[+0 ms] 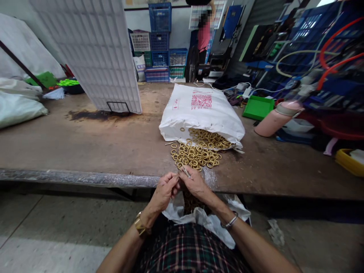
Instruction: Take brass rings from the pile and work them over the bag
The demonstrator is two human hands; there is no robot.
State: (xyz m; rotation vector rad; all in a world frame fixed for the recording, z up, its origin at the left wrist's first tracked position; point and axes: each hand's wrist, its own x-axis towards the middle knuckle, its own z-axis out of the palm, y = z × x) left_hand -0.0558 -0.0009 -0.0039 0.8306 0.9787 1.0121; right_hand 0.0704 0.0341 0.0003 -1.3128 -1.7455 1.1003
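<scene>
My left hand [167, 190] and my right hand [195, 184] meet at the table's front edge, fingers closed in pinches. A slim, pale metallic tool [186, 172] pokes out from the right fingers; its kind is unclear. Whatever the left fingertips pinch is too small to make out. Just beyond the hands lies a loose pile of brass-coloured metal rings [196, 155]. They spill from the mouth of a white woven sack [182, 102] with red printing, which lies on its side. Below the hands, an open white bag [216, 223] on the lap holds dark brownish rings, partly hidden.
A pale ribbed panel [96, 49] stands on the brown table [122, 151] at left. To the right are a pink bottle [271, 123], a green tray [258, 107] and a yellow container [349, 162]. Stacked crates [159, 41] and a person [203, 38] are behind.
</scene>
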